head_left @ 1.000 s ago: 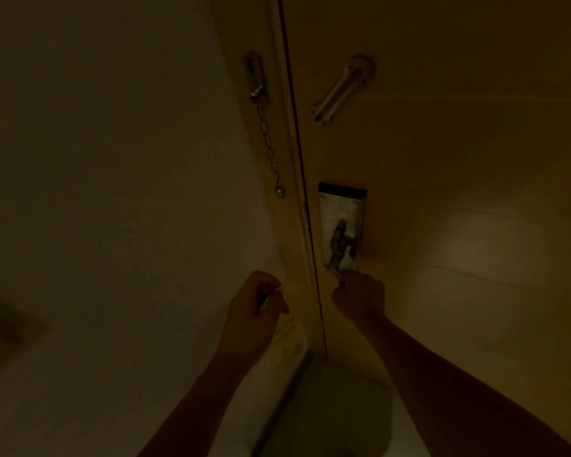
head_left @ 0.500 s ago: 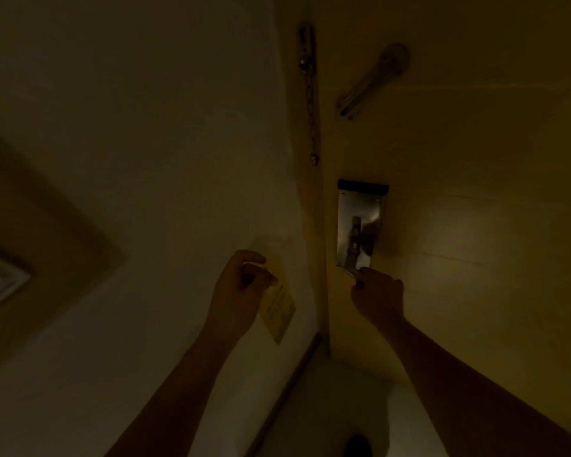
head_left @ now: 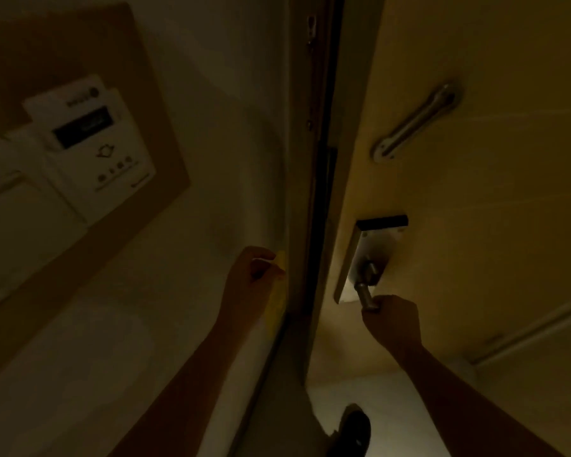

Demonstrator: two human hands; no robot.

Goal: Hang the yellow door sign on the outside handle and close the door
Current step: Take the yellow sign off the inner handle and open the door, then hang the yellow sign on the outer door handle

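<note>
Darkness covers most of what I get from the head camera, so fine detail is poor. My left hand [head_left: 256,278] is curled with thumb and fingers pinched on the top of the yellow door sign [head_left: 276,300], which hangs down beside the wrist, right against the door frame [head_left: 297,192]; most of the sign is hidden behind the hand and forearm, and I cannot read anything on it. My right hand [head_left: 393,319] is closed around the end of the inside handle [head_left: 365,293], whose lever juts from a pale lock plate [head_left: 366,255] near the door's free edge. The door [head_left: 475,225] stands slightly ajar, a narrow black gap running between its edge and the frame; I cannot see the outside handle at all from here. A metal guard bar [head_left: 416,122] sits higher on the door face. On the wall to the left a card-holder panel [head_left: 93,143] is cut off at the picture's edge, its markings too dim to make out. Low in the gap a dark shoe [head_left: 353,430] shows on the floor, partly cropped
</note>
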